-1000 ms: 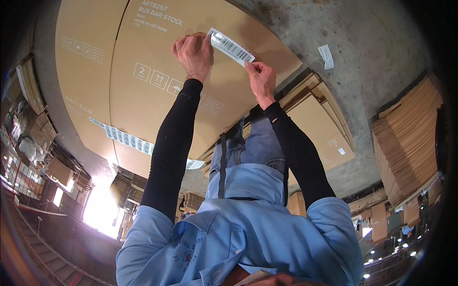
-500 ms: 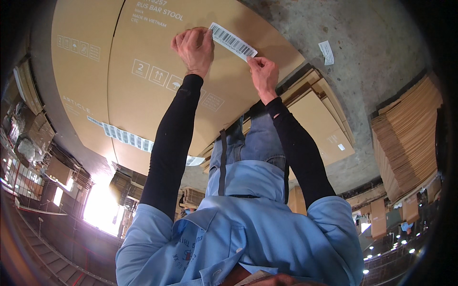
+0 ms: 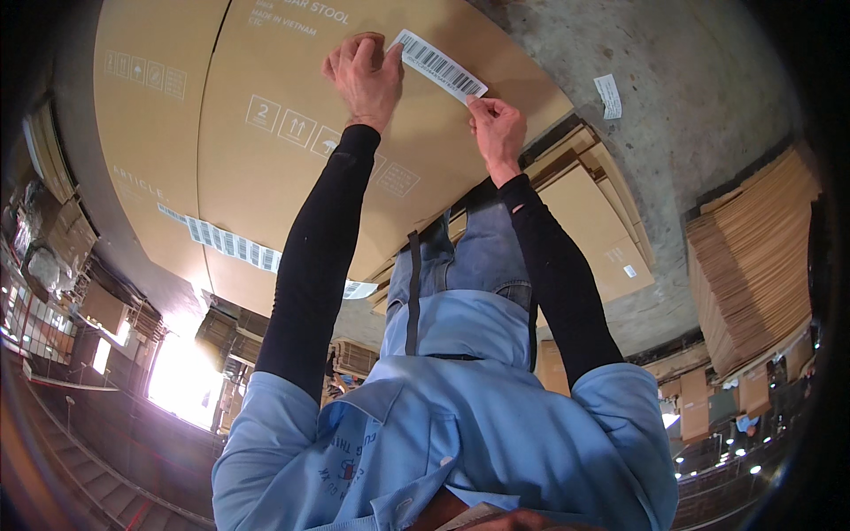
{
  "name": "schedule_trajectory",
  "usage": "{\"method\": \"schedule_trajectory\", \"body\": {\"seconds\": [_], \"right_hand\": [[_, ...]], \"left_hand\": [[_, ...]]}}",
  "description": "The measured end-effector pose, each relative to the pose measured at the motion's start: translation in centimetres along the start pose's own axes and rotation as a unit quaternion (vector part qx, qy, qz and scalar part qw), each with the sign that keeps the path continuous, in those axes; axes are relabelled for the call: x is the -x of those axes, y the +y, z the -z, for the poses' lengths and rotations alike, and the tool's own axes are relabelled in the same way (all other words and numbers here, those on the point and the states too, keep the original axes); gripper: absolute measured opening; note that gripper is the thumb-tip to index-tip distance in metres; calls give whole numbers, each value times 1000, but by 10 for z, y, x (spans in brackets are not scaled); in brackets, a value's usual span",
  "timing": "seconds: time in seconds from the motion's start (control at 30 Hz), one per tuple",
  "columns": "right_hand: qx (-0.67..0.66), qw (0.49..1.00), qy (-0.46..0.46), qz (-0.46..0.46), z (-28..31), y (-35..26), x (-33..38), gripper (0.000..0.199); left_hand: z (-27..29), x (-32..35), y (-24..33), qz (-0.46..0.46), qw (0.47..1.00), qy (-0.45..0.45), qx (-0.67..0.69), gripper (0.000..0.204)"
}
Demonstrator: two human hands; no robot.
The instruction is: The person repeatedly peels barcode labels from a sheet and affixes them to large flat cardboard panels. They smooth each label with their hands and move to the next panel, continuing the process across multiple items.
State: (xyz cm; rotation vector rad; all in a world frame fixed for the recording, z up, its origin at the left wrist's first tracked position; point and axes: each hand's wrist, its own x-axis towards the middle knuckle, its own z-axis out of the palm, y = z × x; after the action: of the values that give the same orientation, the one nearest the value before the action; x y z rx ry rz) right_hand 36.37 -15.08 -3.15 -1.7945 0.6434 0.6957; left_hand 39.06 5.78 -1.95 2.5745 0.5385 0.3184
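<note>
- The white barcode label lies between the two grips, over the brown carton, one end beside the left grip and the other at the right grip
- The left grip has its fingers bunched and its thumb against the label's near end; whether a finger closes on the label from behind cannot be told
- The right grip is pinched, thumb and forefinger drawn together on the label's lower corner, the other fingers curled
- The label looks very light and thin, likely limp and quick to curl or crease; its underside may be sticky, so it would probably cling to skin and card alike
- The best hold seems to be a light pinch at the outermost corners, one at each grip, with the strip kept gently taut and the printed middle untouched
- The carton beneath the grips looks large, flat-faced and fairly stiff
- Below and to the left of the left grip, a strip of labels lies on the carton, partly covered by the left sleeve
- Beyond the right grip, a loose slip lies on the floor
- The label's underside is hidden, and contact with the carton is hard to judge; the carton's far edge above the left grip is cut off
</note>
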Motion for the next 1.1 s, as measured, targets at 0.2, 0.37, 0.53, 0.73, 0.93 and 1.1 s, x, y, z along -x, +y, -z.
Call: {"method": "schedule_trajectory", "body": {"seconds": [0.2, 0.37, 0.53, 0.73, 0.93, 1.1], "right_hand": [[19, 1000, -8, -1, 5, -7, 1, 35], [27, 1000, -4, -2, 7, -10, 2, 35], [11, 1000, -9, -15, 11, -7, 0, 37], [4, 1000, 2, -6, 13, -6, 3, 33], [-117, 991, 2, -70, 26, -11, 5, 28], [-149, 986, 51, -45, 68, 8, -4, 25]], "left_hand": [[-2, 1, 2, 4, 1000, -3, -9, 21], [0, 3, 5, 6, 1000, -4, -7, 21], [0, 4, 9, 19, 999, -27, -7, 24], [-2, 31, 21, -179, 975, -88, -93, 32], [-7, 100, 52, -324, 870, -352, -120, 54], [-12, 91, 54, -343, 869, -344, -96, 62]]}}
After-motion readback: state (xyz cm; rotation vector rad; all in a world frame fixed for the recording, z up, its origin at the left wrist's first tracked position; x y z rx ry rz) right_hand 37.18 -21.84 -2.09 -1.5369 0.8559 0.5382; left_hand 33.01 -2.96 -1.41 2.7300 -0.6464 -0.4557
